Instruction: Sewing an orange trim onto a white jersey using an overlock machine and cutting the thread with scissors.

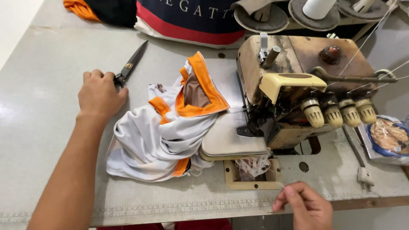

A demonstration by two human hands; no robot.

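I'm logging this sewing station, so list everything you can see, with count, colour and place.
scissors: one pair, dark metal, far left of table, handles under the left hand
garment: one, white with orange trim, bunched at table centre
overlock machine: one, worn cream and brown, right of the garment
tension knobs: four, cream, on the machine's front
thread cones: about three, pale, behind the machine
folded cloth: one, navy, red and white, far edge
snack packet: one, blue and white, right edge
plug: one, white, near right
table: one, grey
left hand: on the scissors' handles
right hand: pinching a thin thread, near edge

head cam | looks steeply down | close over sewing table (51,179)
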